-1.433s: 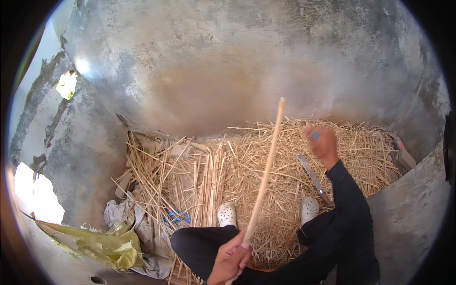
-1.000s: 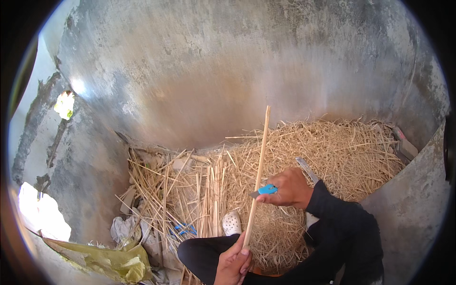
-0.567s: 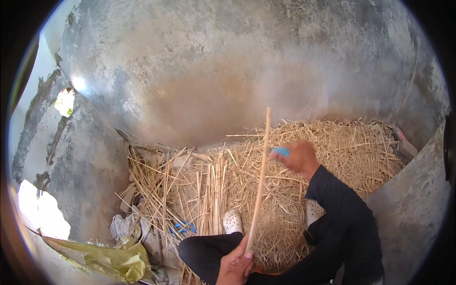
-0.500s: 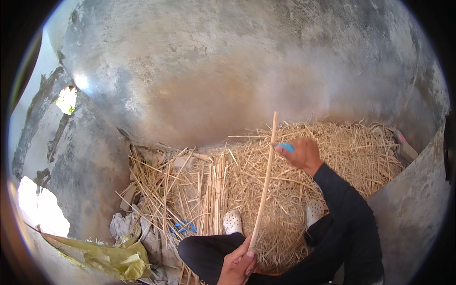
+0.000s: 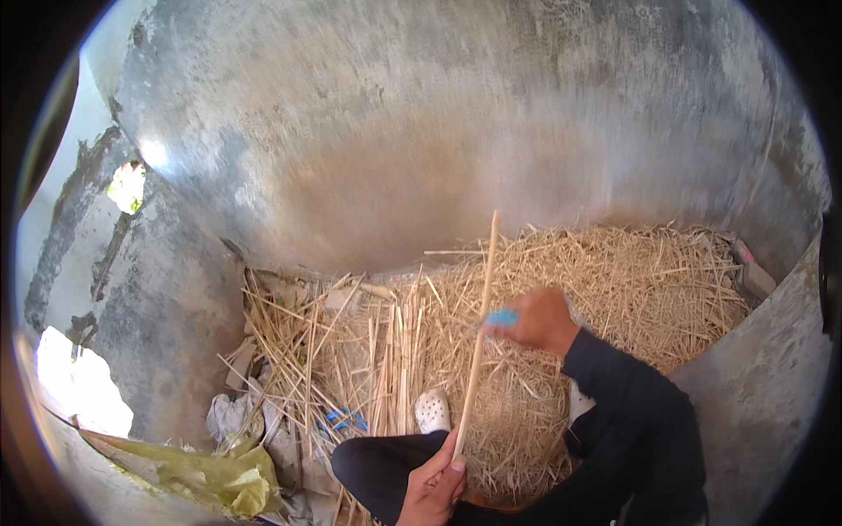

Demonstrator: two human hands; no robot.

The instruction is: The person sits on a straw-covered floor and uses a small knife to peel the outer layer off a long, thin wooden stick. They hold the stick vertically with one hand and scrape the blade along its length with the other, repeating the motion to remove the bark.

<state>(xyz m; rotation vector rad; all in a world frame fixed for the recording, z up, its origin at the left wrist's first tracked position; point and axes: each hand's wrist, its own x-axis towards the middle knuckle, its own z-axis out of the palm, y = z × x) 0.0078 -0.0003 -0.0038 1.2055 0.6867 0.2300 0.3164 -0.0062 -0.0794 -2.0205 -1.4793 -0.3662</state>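
My left hand (image 5: 434,480) grips the near end of a long pale cane stalk (image 5: 478,337) that rises up and away from me. My right hand (image 5: 539,321), in a dark sleeve, holds a small blue-handled tool (image 5: 503,317) against the middle of the stalk. Below lies a heap of dry straw (image 5: 614,289) and split cane strips (image 5: 368,351). My dark-trousered knee (image 5: 377,465) and a white perforated shoe (image 5: 431,410) rest on the straw.
A grey concrete wall (image 5: 421,131) curves around the back and left, with a small hole (image 5: 127,186) in it. A yellow-green sack (image 5: 210,473) and pale rags lie at lower left. A concrete ledge (image 5: 763,394) stands at right.
My right hand with the blue tool has slid back and forth along the stalk, now lower toward its middle. My left hand has kept hold of the near end.
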